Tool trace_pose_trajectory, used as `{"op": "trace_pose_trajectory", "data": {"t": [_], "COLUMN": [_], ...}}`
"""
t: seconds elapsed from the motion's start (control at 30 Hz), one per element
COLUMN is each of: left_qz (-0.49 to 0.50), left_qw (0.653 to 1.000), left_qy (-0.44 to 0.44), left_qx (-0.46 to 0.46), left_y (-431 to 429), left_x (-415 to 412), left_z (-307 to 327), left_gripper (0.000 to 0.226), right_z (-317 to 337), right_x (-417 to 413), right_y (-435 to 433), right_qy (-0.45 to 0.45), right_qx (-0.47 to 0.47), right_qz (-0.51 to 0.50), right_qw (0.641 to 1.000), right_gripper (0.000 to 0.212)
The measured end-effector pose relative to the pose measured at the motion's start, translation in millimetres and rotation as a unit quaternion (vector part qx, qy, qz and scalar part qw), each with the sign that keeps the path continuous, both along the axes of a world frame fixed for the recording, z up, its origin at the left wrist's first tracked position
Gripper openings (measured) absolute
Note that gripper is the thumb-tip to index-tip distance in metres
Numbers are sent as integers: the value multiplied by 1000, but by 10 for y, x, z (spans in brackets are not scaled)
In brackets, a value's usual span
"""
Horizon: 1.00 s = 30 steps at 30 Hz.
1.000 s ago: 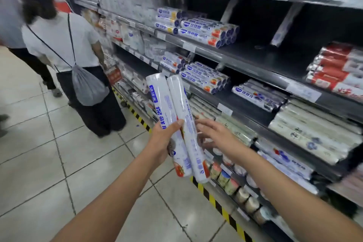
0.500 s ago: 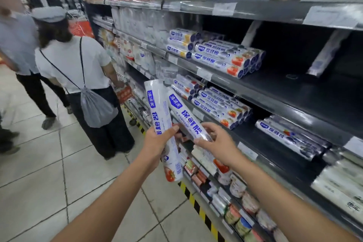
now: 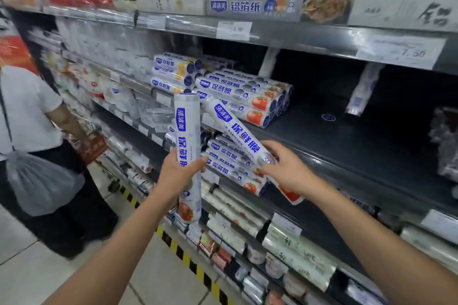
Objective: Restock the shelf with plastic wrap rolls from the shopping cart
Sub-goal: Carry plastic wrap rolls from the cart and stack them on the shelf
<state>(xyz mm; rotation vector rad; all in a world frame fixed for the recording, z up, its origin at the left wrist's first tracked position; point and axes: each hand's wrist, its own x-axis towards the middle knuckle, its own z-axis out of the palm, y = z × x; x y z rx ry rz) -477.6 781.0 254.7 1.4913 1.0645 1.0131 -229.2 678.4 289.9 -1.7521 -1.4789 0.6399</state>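
My left hand (image 3: pixel 179 172) grips a white plastic wrap roll (image 3: pixel 187 131) with blue lettering, held upright in front of the shelves. My right hand (image 3: pixel 285 168) holds a second matching roll (image 3: pixel 238 131) near its lower end; it tilts up to the left, its top end close to the front edge of the dark shelf (image 3: pixel 371 146). A stack of the same rolls (image 3: pixel 243 95) lies on that shelf at the left. More rolls (image 3: pixel 230 161) lie on the shelf below, behind my hands. The shopping cart is out of view.
The dark shelf is bare to the right of the stack. A person in a white shirt (image 3: pixel 27 109) with a grey drawstring bag (image 3: pixel 37 181) stands in the aisle at left. A yellow-black floor strip (image 3: pixel 188 260) runs along the shelf base.
My right hand took one of the two rolls from my left hand and raised it toward the shelf. The view moved closer to the shelves and upward.
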Motion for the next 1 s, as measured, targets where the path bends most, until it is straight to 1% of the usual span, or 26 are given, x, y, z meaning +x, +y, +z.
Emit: {"op": "trace_pose_trajectory", "data": {"t": [0.13, 0.27, 0.37, 0.43, 0.53, 0.6, 0.67, 0.73, 0.87, 1.0], "left_qz": [-26, -64, -78, -96, -125, -143, -158, -160, -171, -175], "left_qw": [1000, 998, 995, 992, 983, 977, 972, 968, 961, 949], "left_qy": [12, 25, 57, 81, 124, 148, 165, 182, 204, 245], "left_qx": [4, 9, 24, 30, 43, 52, 58, 65, 76, 90], "left_y": [508, 1061, 1461, 1708, 2030, 2176, 2286, 2372, 2478, 2567], "left_x": [13, -123, -338, -495, -696, -796, -868, -923, -998, -1063], "left_z": [-90, -230, -344, -449, -635, -748, -849, -915, -975, -1016], "left_gripper": [32, 26, 27, 28, 31, 30, 27, 28, 36, 49], "right_z": [-93, -299, -513, -722, -1082, -1274, -1388, -1459, -1602, -1738], "right_x": [57, -64, -256, -393, -503, -504, -484, -441, -272, -165], "right_y": [143, 415, 631, 758, 942, 1070, 1222, 1387, 1660, 1803], "right_qy": [-25, -45, -61, -99, -167, -231, -304, -341, -361, -342], "right_qx": [-32, -54, -71, -72, -101, -127, -132, -127, -133, -140], "right_qz": [-28, -49, -80, -98, -113, -135, -152, -160, -178, -192], "right_qw": [999, 996, 992, 988, 974, 955, 931, 918, 906, 909], "right_gripper": [67, 64, 57, 54, 60, 59, 54, 52, 55, 53]}}
